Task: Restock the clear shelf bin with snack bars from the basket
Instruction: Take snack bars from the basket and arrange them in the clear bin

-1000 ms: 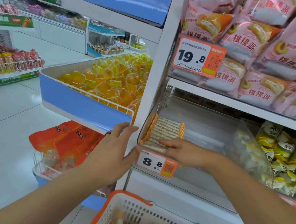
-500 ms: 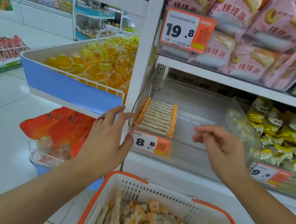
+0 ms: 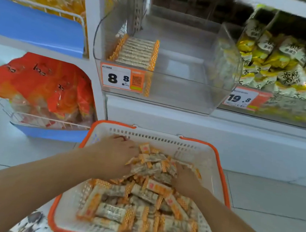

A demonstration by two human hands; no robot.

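Though blurred — fingers point(image 3: 126, 149) under snack bars point(image 3: 146, 192)

At the bottom of the frame I see my white basket point(image 3: 216, 171) with its orange rim, full of orange-checked snack bars point(image 3: 147, 196); red-orange bags point(image 3: 44, 83) sit at left.

Both forearms are bare, with no sleeves in view. The left hand point(image 3: 114, 157) and right hand point(image 3: 185, 180) wear no gloves. Any ring or watch is too blurred to tell.
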